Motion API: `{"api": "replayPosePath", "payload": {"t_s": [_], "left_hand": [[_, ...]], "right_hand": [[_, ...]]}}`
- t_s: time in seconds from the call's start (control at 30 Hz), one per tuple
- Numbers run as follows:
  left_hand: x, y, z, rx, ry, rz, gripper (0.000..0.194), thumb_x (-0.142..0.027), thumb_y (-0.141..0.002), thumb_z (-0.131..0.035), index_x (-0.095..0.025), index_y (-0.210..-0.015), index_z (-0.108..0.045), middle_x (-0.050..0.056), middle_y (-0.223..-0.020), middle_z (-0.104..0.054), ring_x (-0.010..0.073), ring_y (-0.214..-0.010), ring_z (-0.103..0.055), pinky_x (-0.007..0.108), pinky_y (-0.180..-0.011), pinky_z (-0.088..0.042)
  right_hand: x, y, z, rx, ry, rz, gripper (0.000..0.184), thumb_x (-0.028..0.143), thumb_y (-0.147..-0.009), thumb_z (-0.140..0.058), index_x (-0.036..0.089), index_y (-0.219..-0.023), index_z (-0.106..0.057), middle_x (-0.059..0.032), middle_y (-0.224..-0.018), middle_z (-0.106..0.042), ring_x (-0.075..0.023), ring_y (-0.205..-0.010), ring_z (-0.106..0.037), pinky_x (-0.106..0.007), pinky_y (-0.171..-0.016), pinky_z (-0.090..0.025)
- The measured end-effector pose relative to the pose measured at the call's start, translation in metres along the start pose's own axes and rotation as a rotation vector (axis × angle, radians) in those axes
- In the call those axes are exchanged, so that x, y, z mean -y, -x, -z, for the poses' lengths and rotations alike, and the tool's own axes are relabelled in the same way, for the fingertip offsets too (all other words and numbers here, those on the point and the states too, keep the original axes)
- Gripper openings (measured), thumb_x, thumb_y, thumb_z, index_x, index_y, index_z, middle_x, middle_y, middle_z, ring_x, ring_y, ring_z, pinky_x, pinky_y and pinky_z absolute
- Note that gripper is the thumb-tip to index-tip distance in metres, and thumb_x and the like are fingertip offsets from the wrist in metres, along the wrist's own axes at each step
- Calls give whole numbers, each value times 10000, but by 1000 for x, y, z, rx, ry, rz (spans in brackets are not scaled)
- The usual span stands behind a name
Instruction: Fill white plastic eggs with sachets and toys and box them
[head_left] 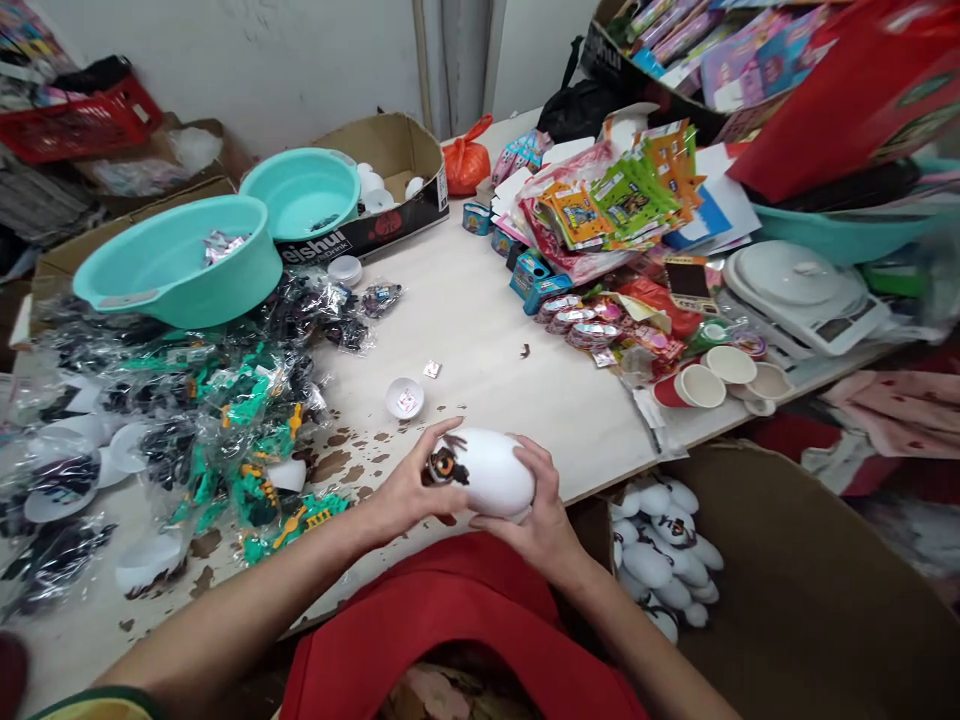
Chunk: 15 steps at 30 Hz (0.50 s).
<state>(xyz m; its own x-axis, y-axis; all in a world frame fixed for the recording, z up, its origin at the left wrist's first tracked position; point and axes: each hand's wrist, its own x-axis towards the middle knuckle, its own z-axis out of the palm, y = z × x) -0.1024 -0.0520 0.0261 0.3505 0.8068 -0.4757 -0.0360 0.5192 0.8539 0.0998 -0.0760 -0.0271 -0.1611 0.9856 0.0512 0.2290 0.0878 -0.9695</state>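
Observation:
Just above the table's front edge, a white plastic egg (495, 475) lies on its side between my two hands. A brown decoration with an orange eye covers its left end. My left hand (409, 490) is closed around that decorated end, while my right hand (544, 515) grips the plain rounded end. Beyond them on the table sits a small white half shell (405, 398) with a little printed packet inside. Another small packet (432, 369) lies beside the half shell. Parts of the fingers under the egg are hidden.
Left lie many bagged green and black toy parts (240, 430). Behind stand two turquoise basins (180, 260) and a cardboard box (405, 140). Right are snack packets (622, 200), paper cups (690, 388) and a white scale (810, 290). A carton (787, 560) below right holds several white eggs (660, 550).

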Motion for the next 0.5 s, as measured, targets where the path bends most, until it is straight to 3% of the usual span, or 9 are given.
{"api": "replayPosePath", "payload": {"t_s": [0.07, 0.17, 0.3, 0.4, 0.47, 0.5], "left_hand": [[3, 1, -1, -34, 15, 60, 763, -462, -690, -748, -291, -1344, -395, 18, -994, -552, 110, -674, -581, 243, -560, -530], [2, 7, 0, -29, -71, 34, 643, -399, -668, -773, -256, -1232, -498, -21, -870, -557, 98, -663, -548, 199, -554, -486], [-3, 12, 1, 64, -121, 49, 595, -391, -670, -772, -249, -1193, -528, 8, -975, -570, 89, -662, -551, 188, -539, -466], [-2, 10, -1, 93, -165, 80, 559, -442, -714, -728, -253, -1199, -524, 35, -1056, -578, 97, -655, -574, 228, -555, -497], [0, 9, 6, 42, -310, -15, 563, -461, -730, -713, -259, -1223, -532, 58, -1111, -595, 152, -770, -617, 292, -663, -538], [2, 11, 14, -59, -421, -102, 586, -465, -722, -721, -261, -1239, -534, 72, -1148, -597, 193, -875, -625, 334, -749, -542]], "right_hand": [[-1, 4, -1, 22, 85, 84, 896, 390, -585, -859, 286, -1289, -315, -134, -1381, -385, -333, -1298, -413, -510, -1051, -393], [3, 17, -4, 40, 54, -148, 973, 462, -508, -877, 259, -1298, -346, -129, -1296, -450, -317, -1134, -543, -457, -912, -507], [8, 25, -10, -5, -44, -417, 964, 470, -459, -878, 245, -1262, -393, -121, -1233, -502, -278, -968, -604, -394, -763, -556], [9, 21, -17, 68, -183, -537, 956, 429, -466, -875, 242, -1262, -382, -102, -1119, -577, -240, -835, -628, -355, -668, -567], [2, 23, -16, 64, -316, -630, 924, 433, -486, -859, 252, -1260, -388, -85, -1061, -599, -220, -723, -634, -351, -578, -573], [-6, 27, -12, -15, -375, -682, 907, 445, -494, -848, 264, -1258, -394, -77, -1052, -598, -209, -665, -632, -355, -529, -573]]}}
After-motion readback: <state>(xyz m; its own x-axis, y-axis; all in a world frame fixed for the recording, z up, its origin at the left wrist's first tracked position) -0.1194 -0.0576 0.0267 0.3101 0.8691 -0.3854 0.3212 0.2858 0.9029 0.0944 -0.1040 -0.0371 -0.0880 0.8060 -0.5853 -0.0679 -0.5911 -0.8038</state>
